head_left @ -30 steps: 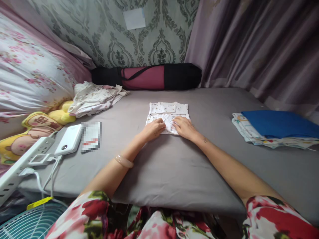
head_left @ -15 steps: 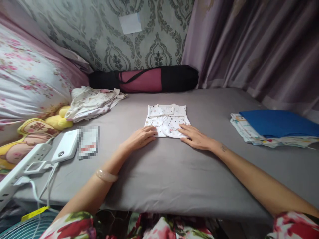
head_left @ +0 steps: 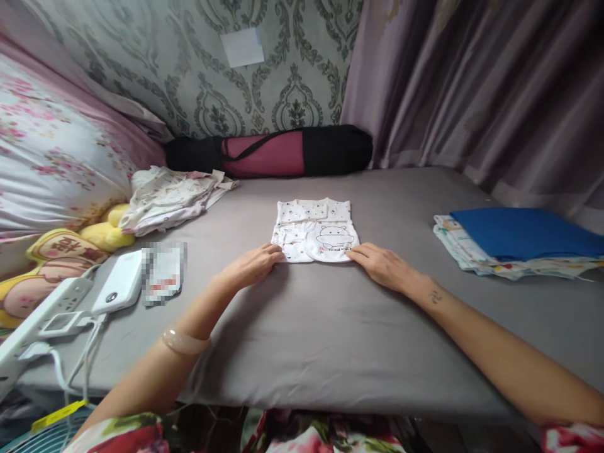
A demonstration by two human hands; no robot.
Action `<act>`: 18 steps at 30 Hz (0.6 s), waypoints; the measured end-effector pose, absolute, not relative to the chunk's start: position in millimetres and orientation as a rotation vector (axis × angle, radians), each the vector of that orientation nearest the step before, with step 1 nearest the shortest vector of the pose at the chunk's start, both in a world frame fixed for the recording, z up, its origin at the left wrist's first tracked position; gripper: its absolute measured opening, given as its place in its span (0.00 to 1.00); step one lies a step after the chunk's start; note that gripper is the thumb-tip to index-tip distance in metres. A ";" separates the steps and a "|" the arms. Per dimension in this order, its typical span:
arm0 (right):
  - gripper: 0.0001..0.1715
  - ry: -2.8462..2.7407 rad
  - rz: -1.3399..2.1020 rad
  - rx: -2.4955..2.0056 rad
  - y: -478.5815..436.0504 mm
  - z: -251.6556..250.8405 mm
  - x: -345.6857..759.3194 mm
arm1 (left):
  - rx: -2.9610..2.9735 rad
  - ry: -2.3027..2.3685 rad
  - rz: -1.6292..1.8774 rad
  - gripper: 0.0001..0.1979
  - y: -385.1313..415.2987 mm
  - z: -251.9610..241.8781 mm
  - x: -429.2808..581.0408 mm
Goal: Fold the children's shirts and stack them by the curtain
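A small white baby shirt [head_left: 314, 233], printed with little figures and a cartoon animal face, lies flat and folded on the grey bed sheet [head_left: 330, 340]. My left hand [head_left: 257, 263] has its fingers closed at the shirt's near left corner. At the near right corner, my right hand [head_left: 380, 263] pinches the edge between thumb and fingers. Both hands rest low, close to the sheet, and the cartoon face shows between them.
Several folded cloths with a blue one [head_left: 528, 233] on top lie at right. Crumpled baby clothes [head_left: 170, 198], a plush toy [head_left: 56, 267], a power bank [head_left: 117, 283] and a power strip [head_left: 56, 308] occupy the left. A black and maroon bag [head_left: 268, 153] lies along the wall.
My hands have drawn apart and back from lying on the shirt's lower part to its two near corners, where the fingers have closed. The cartoon face is less covered.
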State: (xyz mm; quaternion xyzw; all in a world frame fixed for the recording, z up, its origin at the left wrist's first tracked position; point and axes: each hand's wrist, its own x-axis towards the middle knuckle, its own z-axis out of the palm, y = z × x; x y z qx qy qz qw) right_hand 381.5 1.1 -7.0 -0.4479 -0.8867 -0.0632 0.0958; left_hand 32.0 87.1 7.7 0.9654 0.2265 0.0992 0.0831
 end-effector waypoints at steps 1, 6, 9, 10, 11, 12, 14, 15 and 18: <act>0.22 -2.622 -0.186 -1.332 2.3 -7.7 381.5 | 2.896 0.648 0.263 0.17 88.0 8.5 31.9; 0.21 -2.497 -0.128 -1.306 13.2 -15.0 383.4 | 2.938 0.603 0.300 0.17 92.9 7.8 30.6; 0.22 -2.435 -0.054 -1.218 19.1 -21.5 385.3 | 2.903 0.647 0.424 0.17 95.6 -0.8 27.9; 0.22 -2.432 -0.031 -1.192 20.3 -23.1 385.8 | 2.879 0.683 0.450 0.17 96.4 -4.4 26.6; 0.23 -2.436 -0.011 -1.171 21.0 -24.1 386.2 | 2.855 0.731 0.471 0.17 97.2 -7.9 25.4; 0.23 -2.443 0.007 -1.158 21.3 -24.5 386.5 | 2.833 0.782 0.484 0.17 97.8 -11.0 24.2; 0.23 -2.439 0.032 -1.160 21.1 -23.7 386.5 | 2.800 0.860 0.500 0.16 98.9 -15.2 22.7; 0.23 -2.429 0.041 -1.169 20.8 -23.0 386.4 | 2.785 0.883 0.506 0.16 99.5 -16.4 22.4; 0.22 -2.407 0.051 -1.184 20.4 -21.8 386.1 | 2.742 0.903 0.510 0.15 101.4 -17.8 22.6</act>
